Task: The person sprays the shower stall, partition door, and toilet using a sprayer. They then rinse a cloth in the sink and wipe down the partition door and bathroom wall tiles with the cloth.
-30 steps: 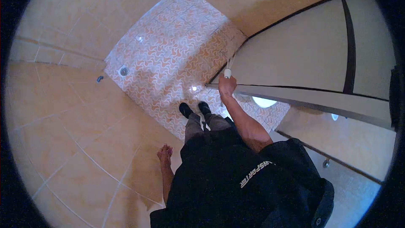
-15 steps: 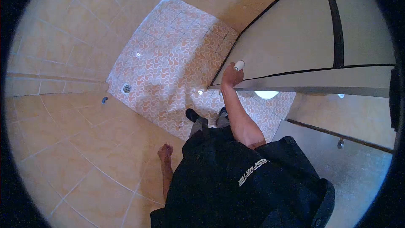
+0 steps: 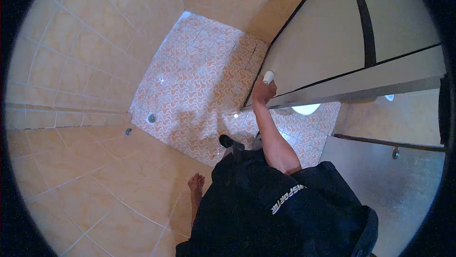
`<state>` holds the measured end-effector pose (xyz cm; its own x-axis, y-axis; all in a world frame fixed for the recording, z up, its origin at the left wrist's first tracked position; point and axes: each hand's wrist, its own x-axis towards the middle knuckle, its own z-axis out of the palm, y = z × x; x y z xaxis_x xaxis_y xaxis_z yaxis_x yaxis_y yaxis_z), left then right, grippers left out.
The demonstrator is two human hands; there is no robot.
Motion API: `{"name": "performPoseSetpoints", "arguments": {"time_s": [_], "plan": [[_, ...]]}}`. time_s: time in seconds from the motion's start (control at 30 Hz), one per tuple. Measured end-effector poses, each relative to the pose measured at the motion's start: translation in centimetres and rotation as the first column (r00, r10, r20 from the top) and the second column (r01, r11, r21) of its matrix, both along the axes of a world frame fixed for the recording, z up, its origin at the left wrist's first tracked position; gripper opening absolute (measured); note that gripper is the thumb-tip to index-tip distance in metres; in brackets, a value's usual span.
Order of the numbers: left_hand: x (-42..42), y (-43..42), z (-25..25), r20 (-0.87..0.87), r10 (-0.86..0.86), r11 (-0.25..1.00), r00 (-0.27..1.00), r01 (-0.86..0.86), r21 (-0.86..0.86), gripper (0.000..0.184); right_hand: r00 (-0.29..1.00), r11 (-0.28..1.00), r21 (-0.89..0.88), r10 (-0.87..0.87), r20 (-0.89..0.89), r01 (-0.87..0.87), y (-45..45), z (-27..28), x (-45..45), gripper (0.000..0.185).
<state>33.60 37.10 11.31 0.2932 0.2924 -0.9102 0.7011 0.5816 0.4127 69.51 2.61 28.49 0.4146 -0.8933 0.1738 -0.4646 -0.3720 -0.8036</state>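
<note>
My right hand [image 3: 263, 90] is closed around a white cylinder [image 3: 269, 77], whose upper end sticks out past my fingers; its kind I cannot make out. That hand is beside the lower edge of a beige partition panel [image 3: 323, 43] with dark trim, and whether the cylinder touches the panel is unclear. My left hand [image 3: 196, 181] hangs low near the orange tiled wall, its fingers loosely bent and apart, with nothing visible in them.
Wavy-patterned floor tiles [image 3: 194, 86] spread ahead, with a round drain [image 3: 151, 118] at the left and a small pipe stub [image 3: 128, 132] on the wall. A white curved rim [image 3: 306, 109] shows behind the partition. A grey panel [image 3: 370, 181] with a metal knob [image 3: 395, 153] stands at right.
The view has shifted, so the floor, drain and pipe stub sit lower and further right. My right hand keeps hold of the white cylinder near the panel edge. My left hand still hangs low.
</note>
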Motion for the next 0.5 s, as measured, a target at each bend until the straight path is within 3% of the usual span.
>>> {"name": "performPoseSetpoints", "arguments": {"time_s": [0.1,0.3,0.33,0.37,0.43,0.5], "plan": [[0.8,-0.1,0.9,0.020,-0.109,0.994,0.994,0.109,0.010,0.024,0.998,0.997,0.050,0.060,-0.008,-0.059,0.4,0.5,-0.4,0.030],[0.2,-0.2,-2.1,0.084,0.061,0.997,0.995,-0.057,-0.058,0.025,0.982,0.981,-0.040,0.191,-0.004,-0.191,-0.7,-1.7,-0.6,0.025],[-0.4,-0.1,-2.4,0.243,-0.194,0.976,0.950,0.161,0.150,0.025,0.970,0.969,-0.047,0.244,0.017,-0.243,-0.6,-1.4,-0.9,0.025],[-0.7,-0.1,-2.7,0.335,-0.455,0.867,0.825,0.324,0.379,0.025,0.970,0.969,-0.049,0.242,0.023,-0.240,-0.6,-1.0,-1.1,0.025],[-0.7,0.7,-3.9,0.301,-0.521,0.833,0.799,0.398,0.385,0.025,0.900,0.885,0.169,0.435,0.033,-0.434,-0.2,0.6,-1.6,0.025],[-0.9,1.1,-4.6,0.264,-0.585,0.791,0.767,0.469,0.392,0.026,0.882,0.877,0.103,0.460,0.097,-0.469,0.2,0.7,-1.8,0.024]]}}
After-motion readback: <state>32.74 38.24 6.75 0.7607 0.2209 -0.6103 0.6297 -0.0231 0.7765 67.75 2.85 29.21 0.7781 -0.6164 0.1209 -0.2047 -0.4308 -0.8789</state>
